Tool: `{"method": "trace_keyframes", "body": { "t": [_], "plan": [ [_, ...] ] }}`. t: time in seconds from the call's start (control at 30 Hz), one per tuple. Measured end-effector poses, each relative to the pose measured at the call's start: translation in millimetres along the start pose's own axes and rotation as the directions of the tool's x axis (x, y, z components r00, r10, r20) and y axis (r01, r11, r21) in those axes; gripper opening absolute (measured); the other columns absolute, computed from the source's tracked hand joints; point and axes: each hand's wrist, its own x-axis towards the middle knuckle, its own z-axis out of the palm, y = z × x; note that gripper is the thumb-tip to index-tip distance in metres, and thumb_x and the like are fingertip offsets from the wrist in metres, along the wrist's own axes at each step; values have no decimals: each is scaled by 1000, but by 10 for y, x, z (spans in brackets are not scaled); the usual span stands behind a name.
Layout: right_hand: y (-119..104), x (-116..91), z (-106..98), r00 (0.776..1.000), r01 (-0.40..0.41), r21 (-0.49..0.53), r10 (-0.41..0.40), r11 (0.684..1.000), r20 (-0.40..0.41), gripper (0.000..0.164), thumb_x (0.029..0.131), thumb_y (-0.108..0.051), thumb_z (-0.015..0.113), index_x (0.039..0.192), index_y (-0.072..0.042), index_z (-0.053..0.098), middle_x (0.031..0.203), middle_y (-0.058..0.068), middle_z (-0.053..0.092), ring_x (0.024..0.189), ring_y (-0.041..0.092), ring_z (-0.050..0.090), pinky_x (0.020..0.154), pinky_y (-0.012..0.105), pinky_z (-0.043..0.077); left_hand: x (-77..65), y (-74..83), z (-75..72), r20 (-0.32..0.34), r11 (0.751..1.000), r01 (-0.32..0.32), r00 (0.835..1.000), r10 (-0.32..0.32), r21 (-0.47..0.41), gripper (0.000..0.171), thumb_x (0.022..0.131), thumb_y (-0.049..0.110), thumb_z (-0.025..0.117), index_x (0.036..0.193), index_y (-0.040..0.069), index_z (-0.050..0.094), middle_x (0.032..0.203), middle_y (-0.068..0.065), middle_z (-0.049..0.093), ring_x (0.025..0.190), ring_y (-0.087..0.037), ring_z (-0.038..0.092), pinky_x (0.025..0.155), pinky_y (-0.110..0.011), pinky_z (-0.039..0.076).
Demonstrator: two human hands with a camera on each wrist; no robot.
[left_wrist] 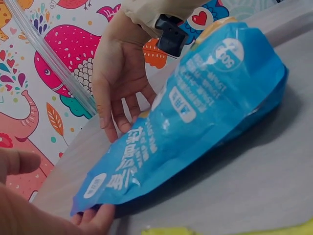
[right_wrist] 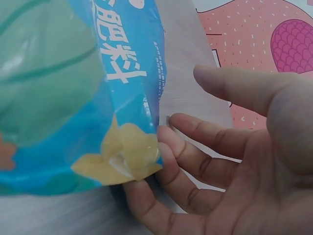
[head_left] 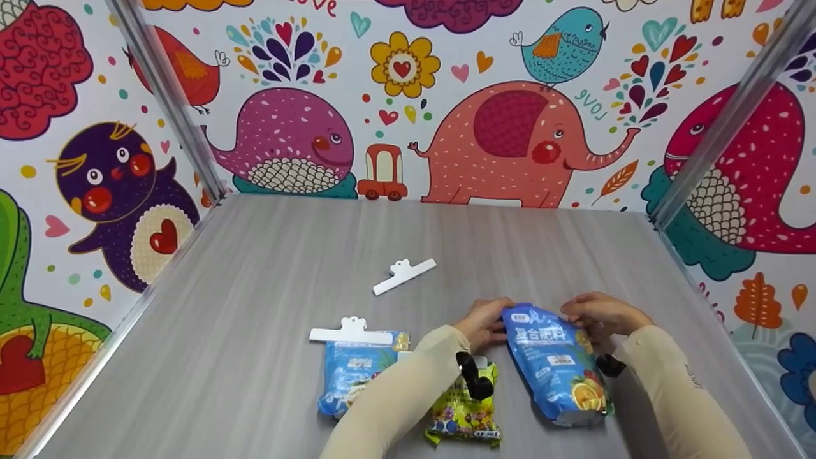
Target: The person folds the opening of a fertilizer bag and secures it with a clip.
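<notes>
A blue fertilizer bag (head_left: 554, 363), printed with white lettering and fruit, lies on the table at the right in the head view. My left hand (head_left: 486, 324) is at its top left corner. In the left wrist view, that hand's fingertips (left_wrist: 100, 219) reach under the bag's top edge while the thumb stands apart from it. Beside the upper right edge is my right hand (head_left: 605, 313). Its lower fingers (right_wrist: 168, 164) touch the bag's edge and underside in the right wrist view, with the thumb held away.
Another blue bag (head_left: 358, 370) lies at the left with a white clip (head_left: 352, 334) across its top. Between the bags is a yellow-green packet (head_left: 468, 414), partly hidden by my left sleeve. A loose white clip (head_left: 405, 275) lies farther back on the grey table (head_left: 268, 255).
</notes>
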Motion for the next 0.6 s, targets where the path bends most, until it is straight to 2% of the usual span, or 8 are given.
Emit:
{"method": "trace_keyframes", "body": {
  "t": [0.07, 0.3, 0.47, 0.6],
  "plan": [
    [-10, -5, 1, 1000, -5, 4, 4, 1000, 8, 49, 96, -30, 65, 126, 6, 53, 98, 8, 60, 98, 28, 55, 89, 50, 50, 6, 1, -3, -6, 1000, 1, 1000, -1, 12, 43, 87, 14, 70, 127, 2, 58, 100, -13, 63, 91, -26, 65, 77, -39, 57],
    [-29, 4, 12, 999, 45, -89, -42, 995, 27, 42, 96, -29, 62, 118, 7, 60, 102, 11, 63, 95, 28, 57, 90, 62, 47, 32, -2, 10, 16, 998, -29, 999, 28, 49, 29, 88, 11, 67, 115, 1, 64, 96, -11, 67, 86, -23, 67, 75, -38, 57],
    [-31, 13, 10, 999, 17, -82, -14, 996, 36, 44, 96, -31, 63, 120, 5, 60, 108, 13, 63, 99, 30, 56, 91, 63, 47, 32, 1, 4, 14, 998, -33, 999, 33, 59, 31, 90, 9, 67, 119, 1, 64, 98, -9, 65, 87, -23, 67, 75, -38, 57],
    [-29, 16, 11, 999, 29, -98, -25, 995, 38, 46, 96, -32, 64, 121, 7, 60, 109, 15, 63, 100, 31, 57, 90, 64, 47, 31, 1, 5, 18, 997, -44, 999, 43, 68, 27, 90, 8, 67, 116, 1, 65, 95, -9, 66, 85, -23, 67, 74, -37, 58]
  ]
}}
